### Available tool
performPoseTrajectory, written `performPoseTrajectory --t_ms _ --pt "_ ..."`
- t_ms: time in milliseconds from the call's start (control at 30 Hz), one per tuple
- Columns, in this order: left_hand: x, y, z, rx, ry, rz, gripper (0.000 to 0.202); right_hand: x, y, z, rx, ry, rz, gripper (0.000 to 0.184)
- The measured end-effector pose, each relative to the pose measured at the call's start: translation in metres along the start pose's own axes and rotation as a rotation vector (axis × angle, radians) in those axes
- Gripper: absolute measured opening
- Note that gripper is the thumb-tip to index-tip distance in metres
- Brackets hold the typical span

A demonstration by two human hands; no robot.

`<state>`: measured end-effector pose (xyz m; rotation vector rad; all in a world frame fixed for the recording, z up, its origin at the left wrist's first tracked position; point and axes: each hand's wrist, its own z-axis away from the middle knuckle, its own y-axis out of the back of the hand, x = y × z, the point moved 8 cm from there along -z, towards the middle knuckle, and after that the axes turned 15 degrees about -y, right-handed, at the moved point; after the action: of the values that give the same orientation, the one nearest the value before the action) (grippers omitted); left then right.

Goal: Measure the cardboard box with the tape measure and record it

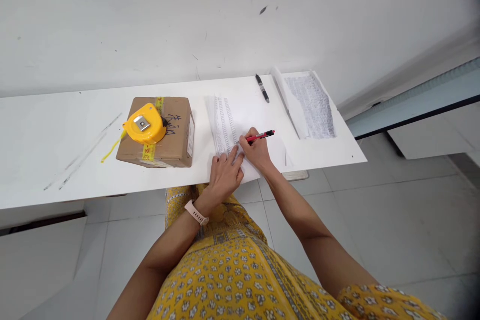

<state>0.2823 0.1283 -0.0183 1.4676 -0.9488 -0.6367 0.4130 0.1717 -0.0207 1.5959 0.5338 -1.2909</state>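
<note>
My right hand (256,151) grips a red pen (261,136) with a black end, its tip down on a white sheet of paper (251,115). Columns of small handwriting run along the left part of that sheet. Pressed on the paper's near edge is my left hand (227,174), fingers stretched out and holding nothing. Its fingertips lie close beside the writing hand. Part of the sheet is hidden under both hands.
A brown cardboard box (176,142) stands on the white table (56,135), topped by a yellow tape measure (146,124). A black pen (262,88) lies behind the paper. Densely written folded sheets (313,105) are at the right. A wall (168,20) rises behind.
</note>
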Motion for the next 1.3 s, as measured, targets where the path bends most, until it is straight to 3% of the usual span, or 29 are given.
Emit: performPoseTrajectory --t_ms 1200,1300 --pt "-0.0033 -0.0015 0.0002 -0.016 0.006 -0.011 0.048 -0.0009 0.0008 0.0017 0.024 0.003 0.002 0.024" --pt "-0.0015 -0.0022 0.0006 -0.009 0.017 0.030 0.049 -0.0010 0.0046 0.0031 0.081 0.007 -0.013 0.025"
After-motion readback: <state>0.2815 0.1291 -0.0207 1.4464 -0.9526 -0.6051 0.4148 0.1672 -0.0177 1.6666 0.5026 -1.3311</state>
